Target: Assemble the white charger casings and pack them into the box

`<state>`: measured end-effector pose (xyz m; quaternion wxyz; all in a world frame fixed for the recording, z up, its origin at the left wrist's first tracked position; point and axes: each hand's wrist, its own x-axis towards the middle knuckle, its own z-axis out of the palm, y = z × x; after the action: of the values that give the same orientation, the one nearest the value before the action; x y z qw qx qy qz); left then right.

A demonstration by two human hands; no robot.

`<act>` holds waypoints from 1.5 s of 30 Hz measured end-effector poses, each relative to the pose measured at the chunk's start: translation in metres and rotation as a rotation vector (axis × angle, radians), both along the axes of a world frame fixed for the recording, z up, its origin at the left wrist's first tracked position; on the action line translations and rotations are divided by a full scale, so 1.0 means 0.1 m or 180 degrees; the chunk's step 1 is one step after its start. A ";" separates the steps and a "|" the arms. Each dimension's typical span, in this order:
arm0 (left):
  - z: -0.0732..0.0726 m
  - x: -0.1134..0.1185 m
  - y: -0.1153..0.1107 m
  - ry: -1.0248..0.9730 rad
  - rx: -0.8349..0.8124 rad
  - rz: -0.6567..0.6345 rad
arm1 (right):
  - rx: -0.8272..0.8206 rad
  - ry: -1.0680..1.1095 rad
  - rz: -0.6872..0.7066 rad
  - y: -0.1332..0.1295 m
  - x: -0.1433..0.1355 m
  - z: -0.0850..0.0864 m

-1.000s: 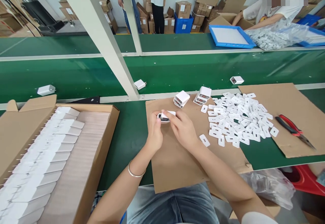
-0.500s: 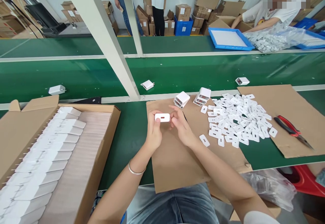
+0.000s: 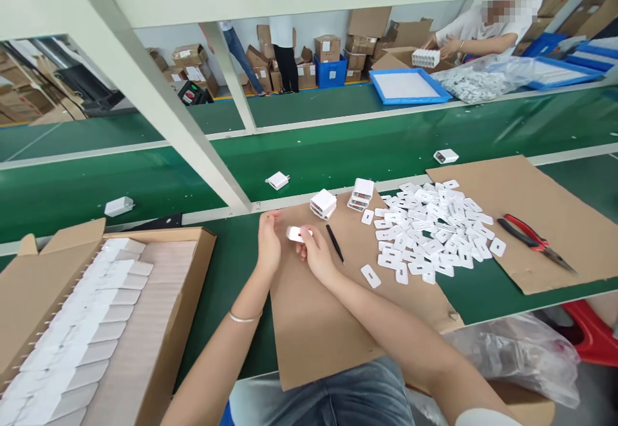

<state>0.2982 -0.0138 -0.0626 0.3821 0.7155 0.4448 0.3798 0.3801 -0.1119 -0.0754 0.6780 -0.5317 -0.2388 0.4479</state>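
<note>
A white charger block (image 3: 293,233) with a small red slot is held by my right hand (image 3: 316,255), whose thumb lies on its end. Just left of the block, my left hand (image 3: 269,242) is raised with its fingers extended and nothing seen in it. Behind my hands stand two small stacks of white blocks, one nearer (image 3: 323,204) and one farther right (image 3: 361,194). A black pen-like tool (image 3: 335,243) lies on the brown cardboard (image 3: 328,329). To the right is a pile of white slotted plates (image 3: 434,226).
An open carton (image 3: 181,310) with rows of white blocks (image 3: 72,329) stands at the left. Red-handled pliers (image 3: 535,240) lie on cardboard at the right. Single blocks rest on the green belt (image 3: 328,156) beyond. A person (image 3: 487,33) works across it.
The view has tilted and shifted. The block has passed from my left hand to my right, and my left hand has come off it. The person opposite now holds a white group of items.
</note>
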 end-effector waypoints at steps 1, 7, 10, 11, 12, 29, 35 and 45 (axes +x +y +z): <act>0.02 0.09 0.15 0.0119 0.0091 0.0077 | 0.0000 0.0028 -0.0055 0.01 0.00 -0.01; 0.14 0.73 0.95 0.2056 0.1074 -0.0248 | 0.0000 -0.0102 -0.0131 0.00 -0.01 -0.01; 0.21 0.93 1.07 0.2189 0.1147 -0.0500 | 0.0039 -0.0182 -0.0161 0.02 0.02 0.01; 0.22 0.95 1.06 0.2152 0.1178 -0.0516 | 0.0050 -0.0201 -0.0178 0.02 0.04 0.01; 0.22 0.94 1.01 0.2118 0.1214 -0.0512 | 0.0061 -0.0211 -0.0200 0.03 0.05 0.02; 0.20 -0.30 -0.36 -0.0304 -0.0091 -0.1724 | 0.0268 -0.0809 0.0084 -0.19 0.14 0.20; 0.18 -0.27 -0.41 -0.0520 0.0286 -0.1556 | 0.0535 -0.1093 0.0478 -0.23 0.19 0.22; 0.19 -0.27 -0.45 -0.1033 -0.0067 -0.1546 | 0.0585 -0.1187 0.0512 -0.30 0.18 0.21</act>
<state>0.2712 -0.0588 -0.0432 0.5353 0.7269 0.1975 0.3821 0.3980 -0.1414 -0.0542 0.6298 -0.5204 -0.4415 0.3709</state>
